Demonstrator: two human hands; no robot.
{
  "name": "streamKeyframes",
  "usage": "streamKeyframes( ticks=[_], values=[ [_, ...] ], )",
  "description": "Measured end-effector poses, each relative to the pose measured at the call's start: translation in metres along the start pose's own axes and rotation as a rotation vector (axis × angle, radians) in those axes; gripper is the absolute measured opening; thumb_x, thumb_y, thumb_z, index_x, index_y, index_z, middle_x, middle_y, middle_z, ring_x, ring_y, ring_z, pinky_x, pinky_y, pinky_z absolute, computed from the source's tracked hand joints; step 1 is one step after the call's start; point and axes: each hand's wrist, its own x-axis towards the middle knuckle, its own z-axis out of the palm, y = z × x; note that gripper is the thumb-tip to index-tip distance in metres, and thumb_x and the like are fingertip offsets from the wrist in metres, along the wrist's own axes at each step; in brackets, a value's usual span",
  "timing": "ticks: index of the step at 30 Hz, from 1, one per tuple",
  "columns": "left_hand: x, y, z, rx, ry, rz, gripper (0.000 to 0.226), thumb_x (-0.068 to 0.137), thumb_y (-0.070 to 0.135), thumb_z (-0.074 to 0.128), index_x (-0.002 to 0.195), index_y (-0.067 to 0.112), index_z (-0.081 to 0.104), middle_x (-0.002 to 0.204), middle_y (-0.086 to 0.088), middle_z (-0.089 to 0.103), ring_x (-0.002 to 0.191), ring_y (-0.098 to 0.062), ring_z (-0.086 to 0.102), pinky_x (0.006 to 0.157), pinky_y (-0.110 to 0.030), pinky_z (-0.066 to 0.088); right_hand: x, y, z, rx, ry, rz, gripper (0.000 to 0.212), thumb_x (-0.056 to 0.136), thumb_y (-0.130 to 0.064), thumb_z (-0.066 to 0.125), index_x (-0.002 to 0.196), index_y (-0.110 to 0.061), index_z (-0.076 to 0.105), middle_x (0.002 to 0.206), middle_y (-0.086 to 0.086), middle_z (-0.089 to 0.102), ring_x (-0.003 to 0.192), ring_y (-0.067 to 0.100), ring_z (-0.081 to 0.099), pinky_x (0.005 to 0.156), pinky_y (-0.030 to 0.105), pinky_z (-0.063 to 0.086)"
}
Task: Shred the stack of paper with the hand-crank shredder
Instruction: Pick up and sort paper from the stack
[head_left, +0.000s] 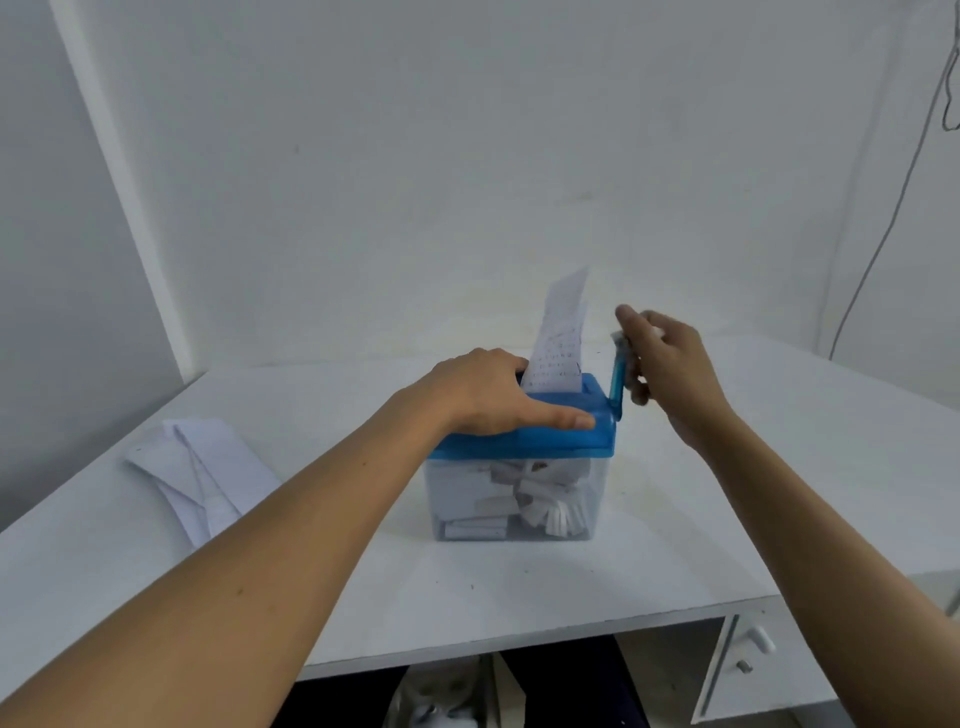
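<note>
1. The shredder was pressed onto the counter beneath the flat left hand.
2. Its upright crank was gripped by the right hand.
3. A sheet was seen standing between the hands, and the stack left of the left forearm.

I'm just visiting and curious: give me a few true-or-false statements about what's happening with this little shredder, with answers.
1. A printed sheet stands in the shredder's slot. True.
2. The left hand turns the crank. False: it presses flat on the blue lid; the right hand grips the crank.
3. The clear bin is empty. False: it holds paper shreds.
4. A stack of paper lies on the table, left of the shredder. True.
</note>
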Motion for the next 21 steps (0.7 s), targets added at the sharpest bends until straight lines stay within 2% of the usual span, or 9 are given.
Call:
streamKeyframes(
  ticks=[3, 7, 10, 12, 17, 21],
  values=[
    [0.0, 0.0, 0.001, 0.014, 0.005, 0.015, 0.104, 0.061, 0.093, 0.062, 0.148, 0.038, 0.048, 0.141, 0.01, 0.059, 0.115, -0.02, 0.06, 0.094, -0.04, 0.057, 0.016, 0.006, 0.005, -0.051, 0.012, 0.032, 0.027, 0.1, -0.032, 0.059, 0.091, -0.007, 0.052, 0.065, -0.005, 0.062, 0.051, 0.011, 0.048, 0.045, 0.023, 0.045],
    [-0.001, 0.001, 0.0, 0.021, 0.012, 0.023, 0.102, 0.062, 0.093, 0.061, 0.148, 0.039, 0.048, 0.141, 0.01, 0.059, 0.113, -0.019, 0.06, 0.091, -0.037, 0.057, 0.018, 0.011, 0.007, -0.081, 0.045, 0.057, 0.035, 0.098, -0.037, 0.063, 0.083, -0.006, 0.057, 0.059, -0.01, 0.064, 0.046, 0.007, 0.05, 0.045, 0.02, 0.046],
    [-0.001, 0.002, -0.001, 0.013, 0.013, 0.033, 0.099, 0.063, 0.093, 0.061, 0.146, 0.04, 0.05, 0.137, 0.011, 0.061, 0.109, -0.017, 0.06, 0.087, -0.034, 0.056, 0.016, 0.021, 0.009, -0.257, 0.035, 0.115, 0.04, 0.096, -0.041, 0.064, 0.076, -0.007, 0.059, 0.068, -0.003, 0.069, 0.041, 0.004, 0.053, 0.044, 0.02, 0.045],
    [0.0, 0.003, 0.0, 0.025, 0.007, 0.037, 0.097, 0.064, 0.092, 0.06, 0.145, 0.04, 0.05, 0.135, 0.012, 0.062, 0.108, -0.016, 0.061, 0.082, -0.032, 0.055, 0.01, 0.038, 0.012, -0.352, -0.013, 0.188, 0.043, 0.097, -0.043, 0.061, 0.072, -0.009, 0.057, 0.064, 0.002, 0.064, 0.041, 0.008, 0.052, 0.044, 0.021, 0.044],
    [-0.002, 0.002, 0.002, 0.038, 0.023, 0.019, 0.1, 0.061, 0.098, 0.054, 0.144, 0.041, 0.051, 0.131, 0.013, 0.063, 0.106, -0.016, 0.062, 0.081, -0.033, 0.055, -0.028, 0.059, 0.015, -0.346, -0.096, 0.331, 0.037, 0.104, -0.018, 0.048, 0.069, -0.007, 0.058, 0.057, 0.005, 0.056, 0.044, 0.013, 0.047, 0.041, 0.02, 0.037],
    [-0.004, 0.003, 0.002, 0.061, 0.034, 0.006, 0.098, 0.064, 0.097, 0.053, 0.146, 0.043, 0.048, 0.136, 0.013, 0.061, 0.111, -0.017, 0.061, 0.081, -0.034, 0.053, -0.054, 0.059, 0.009, -0.376, -0.115, 0.366, 0.05, 0.106, -0.037, 0.045, 0.069, -0.006, 0.061, 0.054, 0.005, 0.059, 0.038, 0.011, 0.05, 0.044, 0.02, 0.041]
  ],
)
